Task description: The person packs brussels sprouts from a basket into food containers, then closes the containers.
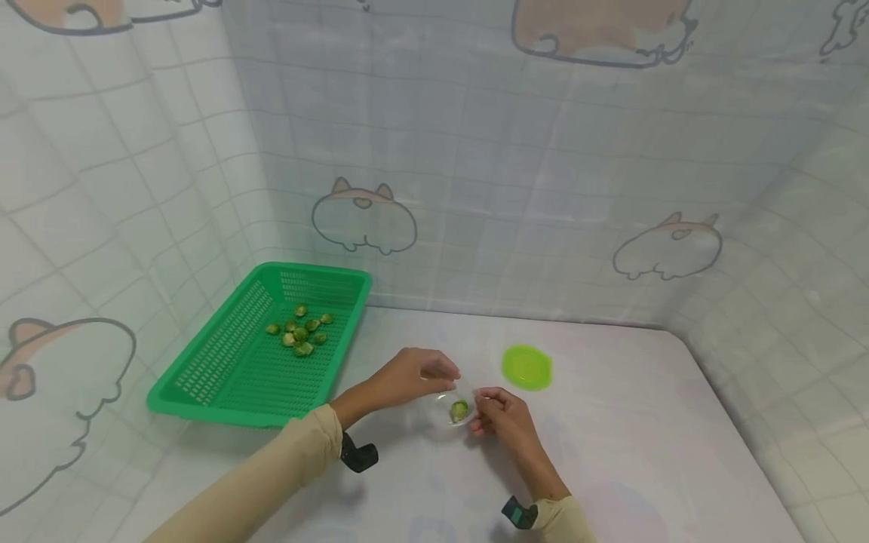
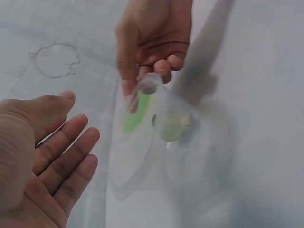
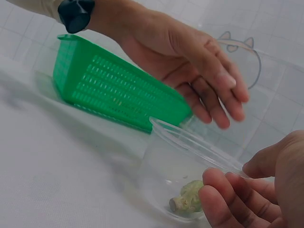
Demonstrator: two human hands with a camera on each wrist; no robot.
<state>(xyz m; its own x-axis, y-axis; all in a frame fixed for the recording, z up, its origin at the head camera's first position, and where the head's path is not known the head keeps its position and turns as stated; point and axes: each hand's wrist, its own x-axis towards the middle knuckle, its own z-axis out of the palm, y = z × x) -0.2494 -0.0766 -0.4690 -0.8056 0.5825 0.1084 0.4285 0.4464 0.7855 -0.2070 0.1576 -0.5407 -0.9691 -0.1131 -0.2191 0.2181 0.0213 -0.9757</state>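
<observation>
While the right hand (image 1: 504, 416) pinches the rim of a clear plastic tub (image 3: 160, 166) between thumb and fingers, the left hand (image 1: 407, 375) hangs just above it, fingers loosely extended, thumb apart, gripping nothing. Both forearms angle inward toward the tub. One Brussels sprout (image 3: 189, 197) inside the tub. Lime-green lid (image 1: 527, 367) beyond the tub, rightward. Green slotted basket (image 1: 265, 377) with more sprouts (image 1: 301, 333), left of the tub.
</observation>
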